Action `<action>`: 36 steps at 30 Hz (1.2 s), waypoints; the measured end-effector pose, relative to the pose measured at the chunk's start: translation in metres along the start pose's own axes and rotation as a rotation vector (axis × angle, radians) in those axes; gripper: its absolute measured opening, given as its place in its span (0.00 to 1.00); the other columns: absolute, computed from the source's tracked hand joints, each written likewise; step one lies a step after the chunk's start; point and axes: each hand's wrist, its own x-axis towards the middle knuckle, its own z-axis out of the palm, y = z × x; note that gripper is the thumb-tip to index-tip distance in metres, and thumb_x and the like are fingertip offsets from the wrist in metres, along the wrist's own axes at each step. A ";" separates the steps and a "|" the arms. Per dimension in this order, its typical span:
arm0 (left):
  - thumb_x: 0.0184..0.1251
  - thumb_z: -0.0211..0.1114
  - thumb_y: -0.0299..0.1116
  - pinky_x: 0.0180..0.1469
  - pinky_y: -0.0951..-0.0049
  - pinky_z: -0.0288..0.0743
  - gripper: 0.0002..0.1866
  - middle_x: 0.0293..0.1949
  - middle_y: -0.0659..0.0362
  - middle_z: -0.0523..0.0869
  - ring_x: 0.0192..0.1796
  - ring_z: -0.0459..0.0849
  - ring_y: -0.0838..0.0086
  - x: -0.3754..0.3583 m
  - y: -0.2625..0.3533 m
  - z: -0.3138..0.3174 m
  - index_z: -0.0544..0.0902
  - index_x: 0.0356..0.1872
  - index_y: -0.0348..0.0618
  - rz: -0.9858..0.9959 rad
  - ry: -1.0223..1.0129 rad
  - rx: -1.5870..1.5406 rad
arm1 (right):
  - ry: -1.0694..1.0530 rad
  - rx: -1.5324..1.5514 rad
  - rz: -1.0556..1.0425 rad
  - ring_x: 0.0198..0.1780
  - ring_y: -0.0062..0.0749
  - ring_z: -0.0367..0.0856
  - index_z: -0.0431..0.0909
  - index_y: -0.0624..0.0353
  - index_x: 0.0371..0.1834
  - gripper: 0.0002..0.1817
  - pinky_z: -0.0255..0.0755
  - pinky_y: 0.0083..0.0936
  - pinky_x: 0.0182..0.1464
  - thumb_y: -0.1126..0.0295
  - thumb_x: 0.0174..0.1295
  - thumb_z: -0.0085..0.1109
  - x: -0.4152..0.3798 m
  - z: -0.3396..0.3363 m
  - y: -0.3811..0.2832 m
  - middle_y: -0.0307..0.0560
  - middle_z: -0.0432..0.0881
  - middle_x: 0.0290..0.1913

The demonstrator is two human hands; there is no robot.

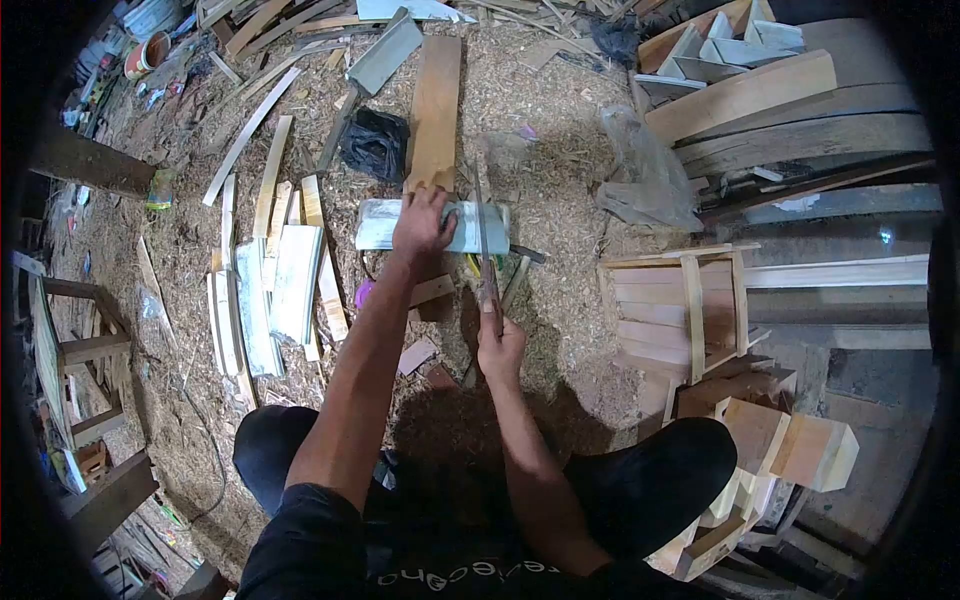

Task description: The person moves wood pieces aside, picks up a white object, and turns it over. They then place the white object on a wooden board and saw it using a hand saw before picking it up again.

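Nearest pale board: right hand [499, 345] clenched around saw [485, 245] handle, just this side of board, blade running across it. Left hand [421, 225] pressed flat on pale board [470, 228], grip spread, pinning it to sawdust floor [560, 330]. Beyond board: long brown plank [436, 105], black bag [375, 143] beside it.

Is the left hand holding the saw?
No, the left hand presses flat on the pale wood piece, while the right hand grips the saw.
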 end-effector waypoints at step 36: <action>0.60 0.65 0.36 0.68 0.49 0.63 0.23 0.55 0.52 0.80 0.62 0.75 0.52 0.004 0.017 0.003 0.80 0.58 0.47 -0.159 -0.022 0.002 | -0.110 -0.255 0.054 0.22 0.20 0.69 0.79 0.65 0.27 0.24 0.62 0.32 0.25 0.55 0.74 0.57 0.048 0.007 -0.024 0.41 0.70 0.17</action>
